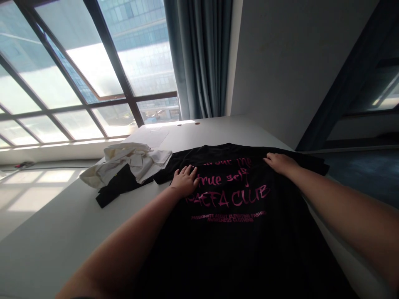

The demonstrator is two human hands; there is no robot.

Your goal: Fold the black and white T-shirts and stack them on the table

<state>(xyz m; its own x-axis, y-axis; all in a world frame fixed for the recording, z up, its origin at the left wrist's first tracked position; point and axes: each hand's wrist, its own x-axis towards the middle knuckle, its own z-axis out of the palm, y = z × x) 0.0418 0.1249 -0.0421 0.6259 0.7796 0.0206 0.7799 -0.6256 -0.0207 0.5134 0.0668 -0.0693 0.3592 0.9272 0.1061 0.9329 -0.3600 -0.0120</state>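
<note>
A black T-shirt [237, 249] with pink lettering lies spread out on a white table [62, 232], its collar toward the far side and its sleeves out to both sides. On the left of its chest my left hand [185, 181] rests with fingers stretched flat on the cloth. Near the right shoulder, my right hand [280, 163] is closed, with its fingers pinching the shirt's fabric. The near end of the shirt runs down out of the frame between my arms.
Left of the shirt lies a crumpled white garment [134, 160] with a folded black cloth [120, 185] against it. Behind the table hang blue-grey curtains [202, 58] beside large windows [93, 54]. A grey wall [280, 62] stands at the right.
</note>
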